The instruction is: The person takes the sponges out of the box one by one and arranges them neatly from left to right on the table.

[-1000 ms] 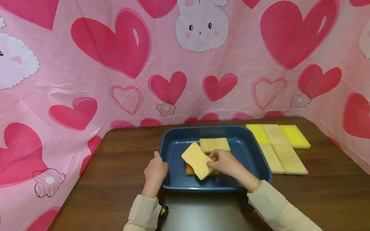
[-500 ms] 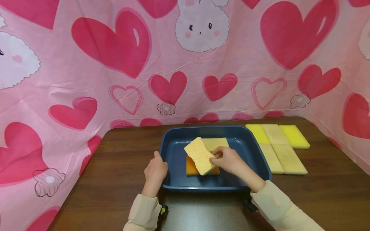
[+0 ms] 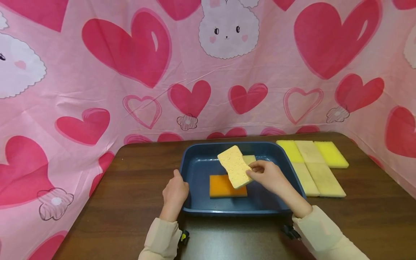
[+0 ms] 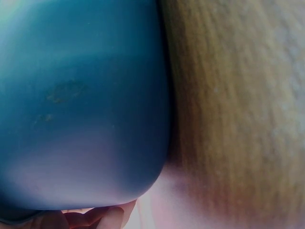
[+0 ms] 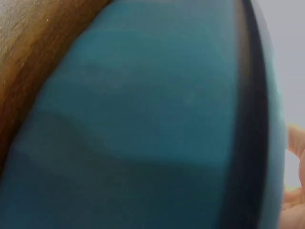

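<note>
My right hand [image 3: 268,175] pinches the right edge of a pale yellow, waisted sponge [image 3: 234,167], holding it tilted above a dark blue rectangular pan [image 3: 240,212]. My left hand [image 3: 176,191] grips the pan's left rim; in the left wrist view its fingers [image 4: 110,218] show at the edge of the pan wall [image 4: 95,119]. Inside the pan lies an orange sponge [image 3: 219,187], partly covered by the held one. Behind it a second pale sponge [image 3: 250,159] is mostly hidden. In the right wrist view the pan's outer wall [image 5: 143,109] fills most of the picture.
Right of the pan, several yellow and cream sponges [image 3: 325,177] lie side by side on the dark wooden table [image 3: 143,180]. A pink cloth with hearts [image 3: 146,119] hangs behind the table and along its sides.
My right hand has carried the pale yellow sponge up and to the right, uncovering more of the orange sponge and covering more of the pale one behind. The left hand stays at the rim.
</note>
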### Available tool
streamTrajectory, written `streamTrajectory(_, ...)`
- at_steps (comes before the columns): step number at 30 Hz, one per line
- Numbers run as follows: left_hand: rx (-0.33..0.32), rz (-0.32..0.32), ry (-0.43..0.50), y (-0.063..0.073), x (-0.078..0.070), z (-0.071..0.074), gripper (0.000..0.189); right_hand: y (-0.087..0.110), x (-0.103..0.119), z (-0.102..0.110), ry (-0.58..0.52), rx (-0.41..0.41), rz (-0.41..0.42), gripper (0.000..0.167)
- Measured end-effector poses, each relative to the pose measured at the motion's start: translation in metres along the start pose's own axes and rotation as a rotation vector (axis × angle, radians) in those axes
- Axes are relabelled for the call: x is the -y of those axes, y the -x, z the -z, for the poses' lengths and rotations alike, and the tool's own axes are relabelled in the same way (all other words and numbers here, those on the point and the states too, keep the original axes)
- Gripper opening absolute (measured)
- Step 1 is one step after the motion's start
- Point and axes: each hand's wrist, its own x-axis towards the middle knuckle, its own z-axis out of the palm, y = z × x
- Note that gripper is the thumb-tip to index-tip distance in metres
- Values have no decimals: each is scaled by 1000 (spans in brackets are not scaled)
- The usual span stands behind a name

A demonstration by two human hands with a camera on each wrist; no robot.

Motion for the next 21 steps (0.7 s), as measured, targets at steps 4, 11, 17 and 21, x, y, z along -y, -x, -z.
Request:
streamTrajectory(4,9,4,-4,-1,0,0,40,3,-1,8,-10,-23,5,36)
streamTrajectory(11,10,5,-6,-1,1,0,42,10,-4,20,-7,-70,15,37)
streamTrajectory(17,23,5,-17,-2,2,0,50,16,-6,34,10,-101,6,41)
streamTrajectory(21,25,-1,-18,-1,2,-1,51,19,-9,42,21,-120,-9,46)
